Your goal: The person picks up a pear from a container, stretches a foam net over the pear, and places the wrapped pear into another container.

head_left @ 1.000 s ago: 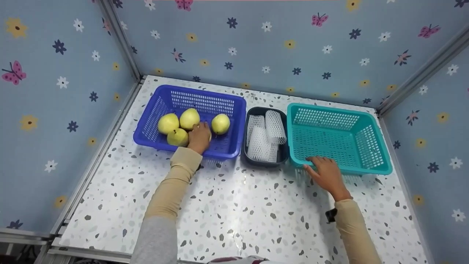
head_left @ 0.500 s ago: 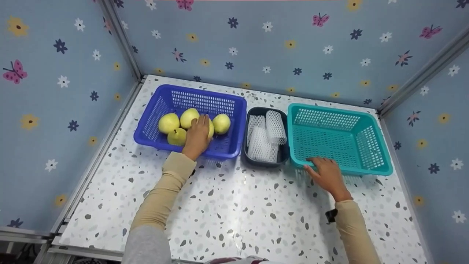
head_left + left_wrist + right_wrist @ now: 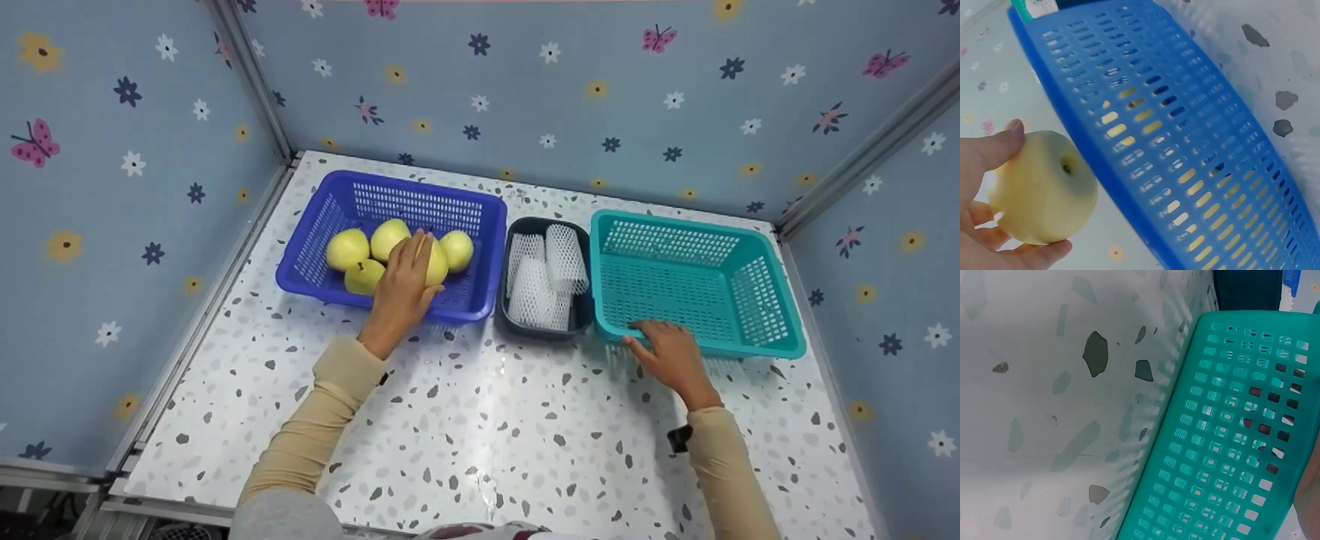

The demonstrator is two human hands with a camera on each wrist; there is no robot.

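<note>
Speckled table under everything. On it, blue basket at 11 o'clock from table centre, teal basket at 2 o'clock. Dark tray at 1 o'clock, between the two. Left hand over the 6 o'clock rim of the blue basket: grip spread to one fruit's width, thumb on one side and fingers round the other, with hold of one fruit. Right hand at 7 o'clock on the teal basket: grip nearly closed, fingers bent over rim, thumb outside; firmness impossible to tell. White net sleeves, several, heaped in the tray. Held yellow fruit over the 4 o'clock part of the blue basket; probably lifted, given the patterned wall behind it in the left wrist view. Other fruits, four, loose in the same basket. Progress, as judged: early. Done: one fruit in hand. Left: four not yet taken, no sleeve seen round any, none seen in teal basket.
</note>
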